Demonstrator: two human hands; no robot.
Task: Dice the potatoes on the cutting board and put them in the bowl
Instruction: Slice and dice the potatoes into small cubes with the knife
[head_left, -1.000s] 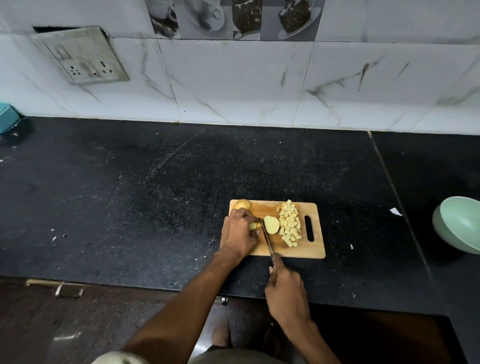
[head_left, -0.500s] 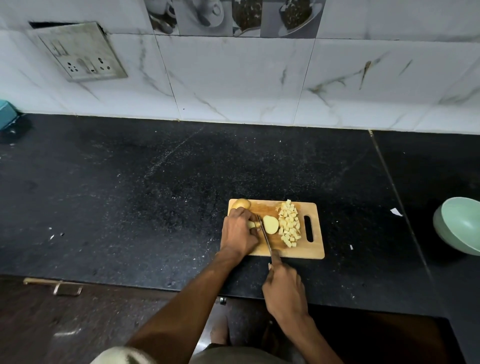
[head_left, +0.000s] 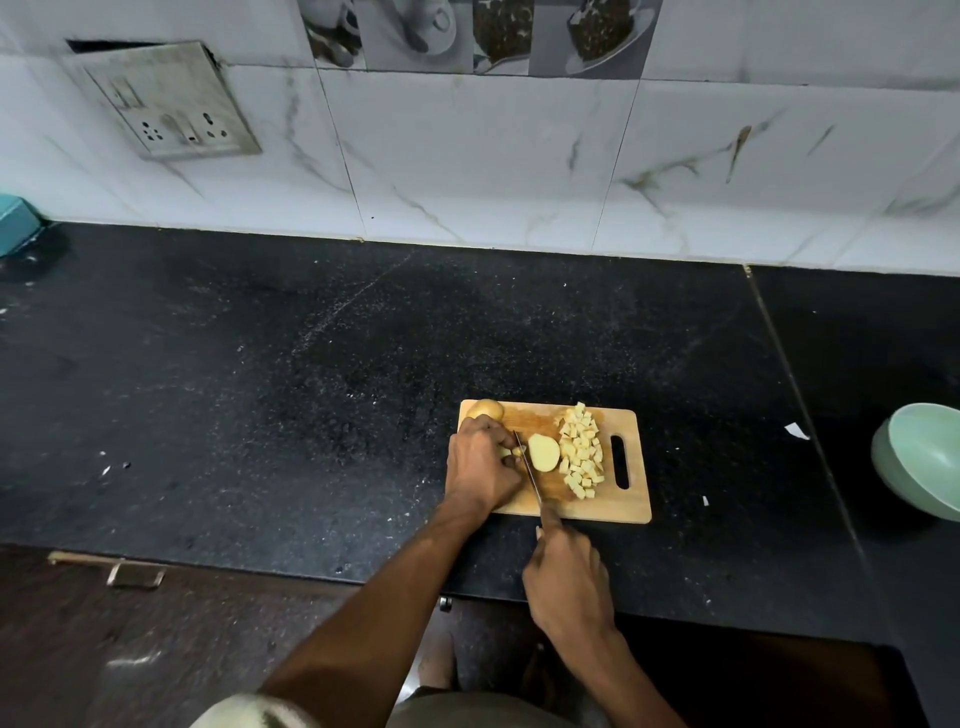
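A wooden cutting board (head_left: 631, 506) lies on the black counter. On it my left hand (head_left: 480, 467) holds down a piece of potato (head_left: 506, 452), mostly hidden under the fingers. My right hand (head_left: 566, 579) grips the handle of a knife (head_left: 529, 467); its blade stands between that piece and a peeled potato half (head_left: 544, 451). A pile of diced potato (head_left: 582, 451) lies to the right of the half. An unpeeled potato (head_left: 485, 409) sits at the board's far left corner. The pale green bowl (head_left: 919, 457) stands at the right edge of view.
The black stone counter (head_left: 260, 389) runs left and right, with a tiled wall (head_left: 467, 156) behind and a socket plate (head_left: 166, 101) on it. A teal object (head_left: 15, 221) sits at far left. Small white scraps (head_left: 796, 430) lie between board and bowl.
The knife blade has moved slightly along the potato piece under my left hand; both hands stay in nearly the same place on the board.
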